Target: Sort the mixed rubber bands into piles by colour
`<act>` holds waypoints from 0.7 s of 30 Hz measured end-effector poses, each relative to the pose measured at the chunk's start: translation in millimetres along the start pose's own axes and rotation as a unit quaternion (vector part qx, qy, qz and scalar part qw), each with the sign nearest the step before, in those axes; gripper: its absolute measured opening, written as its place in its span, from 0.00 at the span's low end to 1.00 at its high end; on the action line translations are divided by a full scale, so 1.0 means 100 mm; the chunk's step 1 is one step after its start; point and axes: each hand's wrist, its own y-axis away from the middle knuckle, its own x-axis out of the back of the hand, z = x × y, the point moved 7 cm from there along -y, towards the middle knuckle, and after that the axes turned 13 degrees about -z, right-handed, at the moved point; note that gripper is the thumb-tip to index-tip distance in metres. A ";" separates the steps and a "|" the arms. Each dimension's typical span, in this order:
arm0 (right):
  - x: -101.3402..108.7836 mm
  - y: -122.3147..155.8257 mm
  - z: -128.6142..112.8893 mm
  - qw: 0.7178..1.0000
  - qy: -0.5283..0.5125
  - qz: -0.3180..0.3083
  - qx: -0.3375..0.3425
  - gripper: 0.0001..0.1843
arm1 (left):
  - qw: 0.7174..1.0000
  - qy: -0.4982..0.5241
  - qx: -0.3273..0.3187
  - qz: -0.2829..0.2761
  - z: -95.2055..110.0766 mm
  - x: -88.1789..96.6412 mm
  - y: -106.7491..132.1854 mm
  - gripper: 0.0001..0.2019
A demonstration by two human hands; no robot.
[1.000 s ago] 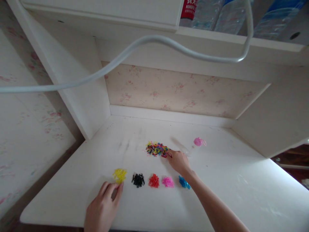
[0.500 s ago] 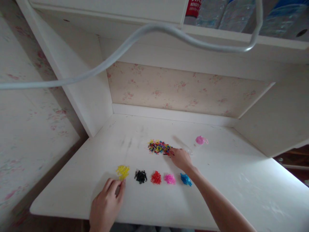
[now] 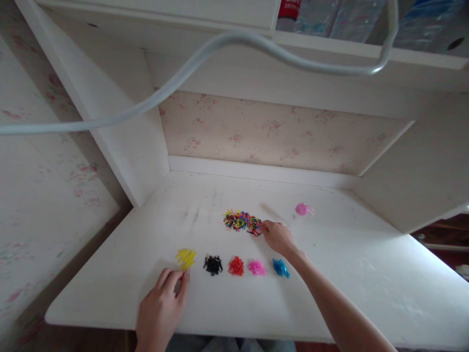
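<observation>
A mixed heap of small coloured rubber bands [image 3: 240, 220] lies mid-desk. My right hand [image 3: 279, 237] reaches in from the right, fingers pinched on a band at the heap's right end; its colour is unclear. My left hand [image 3: 163, 300] rests on the desk near the front, thumb and forefinger drawn together at the lower edge of the yellow rubber bands [image 3: 186, 258]. Whatever sits between those tips is too small to make out. Rightward in a row lie black bands [image 3: 213, 265], red bands [image 3: 236, 266], pink bands [image 3: 257, 267] and blue bands [image 3: 281, 268].
A small pink object with a loop [image 3: 303, 209] lies at the back right of the white desk [image 3: 351, 274]. A pale cable [image 3: 234, 39] hangs across the upper view. Plastic-wrapped bottles [image 3: 326, 19] stand on the shelf above. Side panels and a wall bound the desk.
My right hand has shifted slightly right along the heap's edge, its fingers drawn closer together. My left hand stays beside the yellow bands. The view has tilted a little.
</observation>
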 end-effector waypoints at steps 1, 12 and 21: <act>0.00 0.00 0.01 1.000 -0.001 0.001 0.000 0.19 | 1.000 0.000 0.002 -0.001 0.00 0.00 0.00 0.11; 0.03 0.01 0.10 1.000 -0.011 -0.009 0.009 0.17 | 1.000 -0.010 0.000 -0.010 0.02 0.01 -0.01 0.11; -0.05 -0.04 0.06 1.000 -0.011 -0.024 0.004 0.18 | 1.000 -0.013 -0.001 -0.014 0.01 -0.01 -0.01 0.11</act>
